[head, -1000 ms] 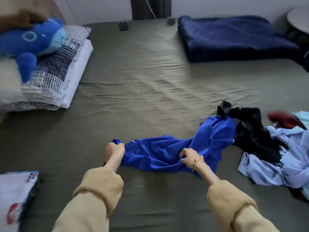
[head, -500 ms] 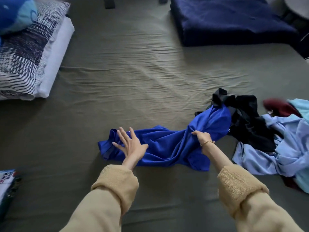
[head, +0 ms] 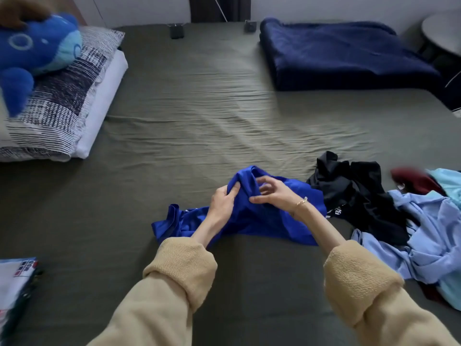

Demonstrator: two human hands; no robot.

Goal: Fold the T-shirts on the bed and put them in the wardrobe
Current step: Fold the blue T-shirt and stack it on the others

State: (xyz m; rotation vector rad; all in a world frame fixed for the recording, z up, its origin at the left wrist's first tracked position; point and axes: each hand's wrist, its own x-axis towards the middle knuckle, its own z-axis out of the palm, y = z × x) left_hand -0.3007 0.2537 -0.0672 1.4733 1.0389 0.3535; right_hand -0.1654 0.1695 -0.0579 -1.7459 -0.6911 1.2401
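Head view, the only one here. Both hands are bunched up in the blue T-shirt (head: 274, 221), which lies crumpled on the bed (head: 199, 121) right in front of the person. The left hand (head: 222, 201) has its fingers curled into a raised fold of the cloth and is gripping it. The right hand (head: 272, 193) pinches the same hump with thumb and forefinger, the other fingers spread loosely above it.

What matters for the next bit, I'd say: the shirt's long axis runs left to right across the person, with the collar end (head: 172, 216) trailing off to the left of the left hand and the rest spreading out under the right wrist toward the heap. So the grips sit near the middle, not at the ends — it looks like it needs shaking out or spreading flat before any fold can happen. The left hand is nearer the collar.

Just beside the shirt on the right is the heap of unfolded clothes (head: 424, 233), a black shirt (head: 354, 193) touching the blue one. The sheet is olive and wrinkled. Farther back there's a folded navy blanket (head: 344, 53), on the left pillows (head: 62, 101) with a blue plush toy (head: 37, 48) — and a printed white cloth (head: 15, 283) at the near left edge. No wardrobe in sight.
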